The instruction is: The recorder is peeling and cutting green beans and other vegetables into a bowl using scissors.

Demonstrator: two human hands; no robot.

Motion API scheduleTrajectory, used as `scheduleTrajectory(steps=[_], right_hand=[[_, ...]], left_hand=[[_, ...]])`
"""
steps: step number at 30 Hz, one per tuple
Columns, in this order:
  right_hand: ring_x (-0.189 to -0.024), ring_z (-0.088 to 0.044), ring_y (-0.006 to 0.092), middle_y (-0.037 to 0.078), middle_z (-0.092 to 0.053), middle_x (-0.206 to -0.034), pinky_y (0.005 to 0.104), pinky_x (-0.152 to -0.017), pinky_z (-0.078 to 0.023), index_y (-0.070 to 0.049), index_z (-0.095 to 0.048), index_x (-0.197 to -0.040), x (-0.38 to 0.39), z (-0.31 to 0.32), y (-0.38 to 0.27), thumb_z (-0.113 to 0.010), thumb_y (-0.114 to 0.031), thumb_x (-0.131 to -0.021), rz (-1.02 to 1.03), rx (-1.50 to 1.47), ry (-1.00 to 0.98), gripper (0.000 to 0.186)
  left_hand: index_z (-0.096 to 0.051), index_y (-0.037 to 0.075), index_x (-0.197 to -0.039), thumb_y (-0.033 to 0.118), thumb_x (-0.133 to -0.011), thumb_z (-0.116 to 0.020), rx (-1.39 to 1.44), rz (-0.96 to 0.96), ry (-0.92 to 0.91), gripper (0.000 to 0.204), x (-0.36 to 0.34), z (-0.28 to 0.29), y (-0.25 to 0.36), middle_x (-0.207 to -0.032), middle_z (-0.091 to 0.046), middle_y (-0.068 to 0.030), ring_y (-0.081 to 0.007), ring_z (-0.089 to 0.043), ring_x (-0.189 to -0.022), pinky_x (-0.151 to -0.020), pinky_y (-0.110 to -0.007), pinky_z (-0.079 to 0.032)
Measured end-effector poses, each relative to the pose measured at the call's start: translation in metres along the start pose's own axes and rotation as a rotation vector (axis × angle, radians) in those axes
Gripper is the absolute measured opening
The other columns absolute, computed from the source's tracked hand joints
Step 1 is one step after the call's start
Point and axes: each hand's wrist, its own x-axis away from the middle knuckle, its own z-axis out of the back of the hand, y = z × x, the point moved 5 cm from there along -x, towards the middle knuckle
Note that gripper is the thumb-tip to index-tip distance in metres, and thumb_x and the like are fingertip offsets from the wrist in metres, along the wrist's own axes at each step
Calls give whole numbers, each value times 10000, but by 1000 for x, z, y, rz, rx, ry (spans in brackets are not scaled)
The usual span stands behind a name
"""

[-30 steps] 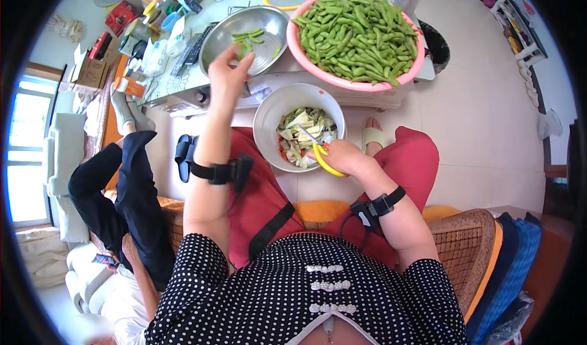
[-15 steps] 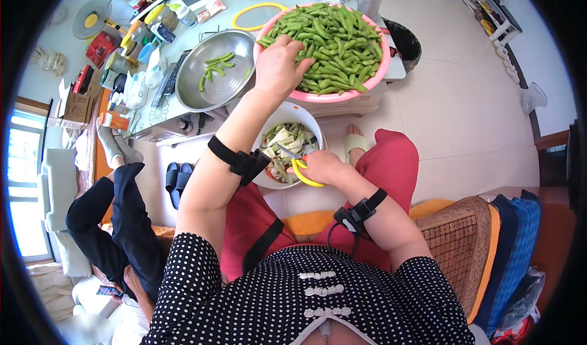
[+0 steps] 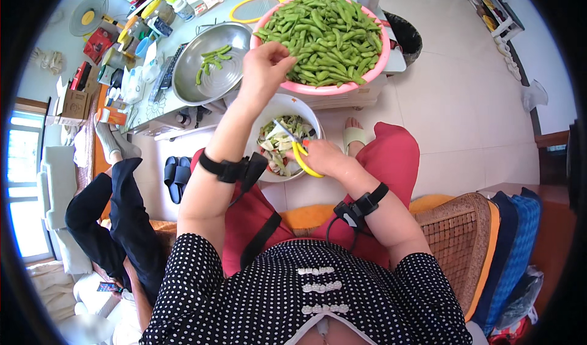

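Left hand (image 3: 266, 70): hung at upper centre over the left side of the pink basin (image 3: 383, 61), fingers curled in toward the thumb; whether a pod sat between them could not be told
Right hand (image 3: 324, 158): closed around the yellow-handled scissors (image 3: 299, 152) at the middle of the frame, blades aimed up and left; their parting was unclear
Good handling: probably a light pinch on one pod at a time, with the left fingertips well apart from the blades
Green pods (image 3: 330, 36): heaped high in the pink basin at upper centre, so a gentle lift seemed best to avoid spilling
Steel bowl (image 3: 229, 79): left of the pink basin, it held a few loose pods (image 3: 214, 58), mostly bare metal around them
White pot (image 3: 299, 106): mid-frame below the basin, partly filled with pale and green scraps (image 3: 278, 143) and bits of red
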Motion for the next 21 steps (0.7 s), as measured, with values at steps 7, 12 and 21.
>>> scheduleTrajectory(steps=[7, 12, 21], right_hand=[[-642, -575, 140, 62, -573, -729, 273, -566, -471, -43, -528, -1113, 8, 9, -31, -350, -623, -884, 227, -669, -218, 649], [-594, -556, 122, 42, -545, -677, 252, -533, -456, -24, -481, -1105, 7, -4, -39, -313, -684, -858, 277, -771, -311, 725], [-523, -515, 100, 16, -497, -574, 239, -503, -430, -11, -526, -942, 12, -1, -35, -338, -660, -867, 271, -740, -283, 680]], left_hand=[[-612, -14, -1024, 128, -825, -630, 360, 420, 1, 245, 82, 53, -43, -726, -575, -14, -52, -513, -588, -498, -206, -444], [-653, 5, -929, 118, -804, -607, 311, 468, 7, 175, 115, 55, -56, -681, -553, 18, -48, -495, -593, -468, -201, -415], [-662, -9, -944, 101, -799, -588, 322, 545, -76, 196, 134, 41, -69, -717, -608, -10, -49, -512, -587, -464, -193, -402]])
